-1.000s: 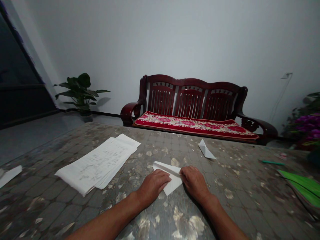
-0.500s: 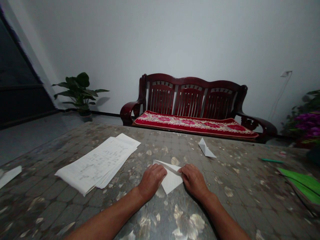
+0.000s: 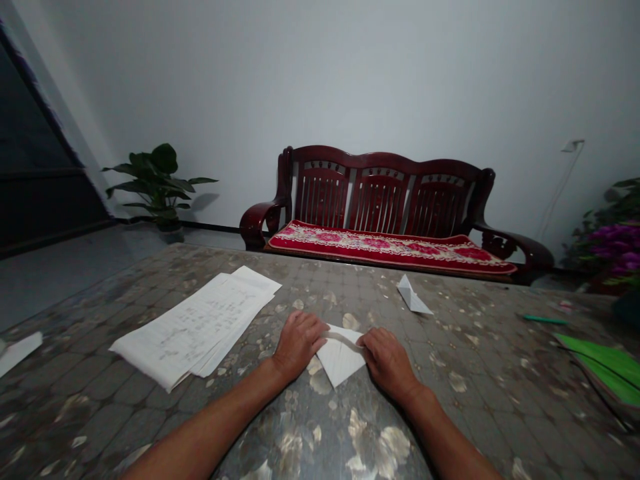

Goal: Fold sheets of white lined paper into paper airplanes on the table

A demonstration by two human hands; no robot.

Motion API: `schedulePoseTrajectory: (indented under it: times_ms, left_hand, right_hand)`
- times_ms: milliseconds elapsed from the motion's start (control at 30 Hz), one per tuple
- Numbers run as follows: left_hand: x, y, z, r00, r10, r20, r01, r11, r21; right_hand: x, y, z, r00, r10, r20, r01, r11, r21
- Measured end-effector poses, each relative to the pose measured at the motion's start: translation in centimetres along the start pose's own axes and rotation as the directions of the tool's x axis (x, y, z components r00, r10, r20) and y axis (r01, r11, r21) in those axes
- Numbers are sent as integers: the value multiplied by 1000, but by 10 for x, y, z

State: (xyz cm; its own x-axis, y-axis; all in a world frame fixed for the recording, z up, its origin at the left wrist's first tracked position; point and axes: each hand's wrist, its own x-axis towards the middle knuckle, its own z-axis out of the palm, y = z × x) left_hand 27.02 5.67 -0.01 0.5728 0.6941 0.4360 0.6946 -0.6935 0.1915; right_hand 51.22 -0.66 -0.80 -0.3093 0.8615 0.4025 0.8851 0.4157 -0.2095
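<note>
A folded white sheet of paper (image 3: 342,360) lies on the patterned table (image 3: 350,427) between my hands. My left hand (image 3: 298,343) rests on its left end with fingers curled over the far corner. My right hand (image 3: 386,360) presses on its right edge, fingers pinched at the fold. A raised flap of the paper runs between the two hands.
A stack of written white sheets (image 3: 197,327) lies to the left. A small folded paper shape (image 3: 411,296) sits further back on the right. A green folder (image 3: 605,370) and a green pen (image 3: 544,320) lie at the right edge. A wooden bench (image 3: 385,220) stands behind the table.
My left hand has slid away from me along the paper's left edge, to its far corner. The paper's top flap is now lifted between the hands. My right hand stayed nearly still.
</note>
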Motion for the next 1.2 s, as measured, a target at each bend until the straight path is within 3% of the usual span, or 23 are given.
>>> schedulePoseTrajectory:
  times_ms: [233,533,900,1200]
  left_hand:
    - [-3,1,4,997,74,-24,-71,993,97]
    - [-5,6,3,996,68,52,-78,966,245]
    - [-10,9,-7,979,48,197,-93,970,226]
    - [-8,6,-24,926,40,375,-113,978,174]
  right_hand:
    - [0,-5,-2,999,-38,22,41,993,-111]
    - [0,-7,-4,996,-90,17,92,976,-197]
    - [1,-10,-6,990,-116,75,131,960,-247]
    - [0,-14,-12,987,-73,140,106,964,-245]
